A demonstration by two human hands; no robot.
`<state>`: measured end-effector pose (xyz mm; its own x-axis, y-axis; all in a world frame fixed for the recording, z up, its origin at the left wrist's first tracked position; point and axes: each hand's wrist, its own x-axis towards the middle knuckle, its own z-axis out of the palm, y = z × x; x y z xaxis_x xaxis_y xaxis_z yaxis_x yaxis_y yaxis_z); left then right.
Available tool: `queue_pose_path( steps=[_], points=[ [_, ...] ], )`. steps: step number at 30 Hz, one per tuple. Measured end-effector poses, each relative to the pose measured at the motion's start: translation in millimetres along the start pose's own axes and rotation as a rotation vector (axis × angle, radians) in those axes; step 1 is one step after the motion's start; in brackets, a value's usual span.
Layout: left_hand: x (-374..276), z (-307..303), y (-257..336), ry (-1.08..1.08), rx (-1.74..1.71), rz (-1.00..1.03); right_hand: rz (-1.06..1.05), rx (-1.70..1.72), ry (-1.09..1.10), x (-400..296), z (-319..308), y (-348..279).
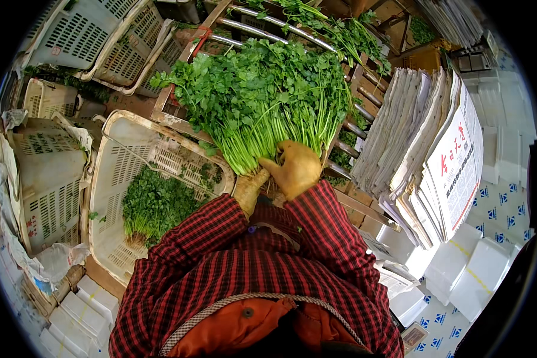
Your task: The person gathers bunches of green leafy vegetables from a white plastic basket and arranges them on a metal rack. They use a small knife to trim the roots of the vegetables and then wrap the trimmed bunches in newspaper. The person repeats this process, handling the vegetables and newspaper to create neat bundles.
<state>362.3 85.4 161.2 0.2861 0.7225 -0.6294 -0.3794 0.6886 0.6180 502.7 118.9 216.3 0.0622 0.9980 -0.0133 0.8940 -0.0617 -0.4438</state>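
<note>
A wide spread of leafy green herb stalks (pixel 268 89), like celery or coriander, lies on a rack of metal bars (pixel 250 30), roots towards me. Both my hands wear yellowish gloves and meet at the root ends. My left hand (pixel 249 190) is at the roots, its fingers mostly hidden under the stalks and beside the other hand. My right hand (pixel 299 169) is curled over the lower stalks, thumb pointing left to the left glove; what lies inside its fingers is hidden.
At left, a dirty white plastic basket (pixel 112 197) holds a smaller heap of greens (pixel 161 201). More crates (pixel 49 188) stand beyond it. A thick stack of newspapers (pixel 411 143) stands at right, near white foam boxes (pixel 479 268). Loose stalks (pixel 344 38) lie across the rack's far side.
</note>
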Motion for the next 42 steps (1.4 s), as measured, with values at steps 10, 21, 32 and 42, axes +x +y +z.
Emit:
queue_pose_path(
  steps=[10, 21, 32, 42],
  points=[
    [1.6, -17.3, -4.0, -0.020, 0.077, -0.074, 0.116, 0.272, -0.265, 11.3, 3.1, 22.2],
    [-5.9, 3.3, 15.0, 0.057, 0.009, -0.089, 0.197, 0.478, -0.375, 21.8, 9.7, 34.8],
    [-6.9, -8.9, 17.3, -0.244, -0.105, -0.015, 0.214, 0.410, -0.487, 26.4, 14.6, 29.2],
    [-4.5, 0.5, 11.0, -0.010, -0.156, -0.130, 0.238, 0.931, -0.556, 23.7, 18.0, 32.5]
  ],
)
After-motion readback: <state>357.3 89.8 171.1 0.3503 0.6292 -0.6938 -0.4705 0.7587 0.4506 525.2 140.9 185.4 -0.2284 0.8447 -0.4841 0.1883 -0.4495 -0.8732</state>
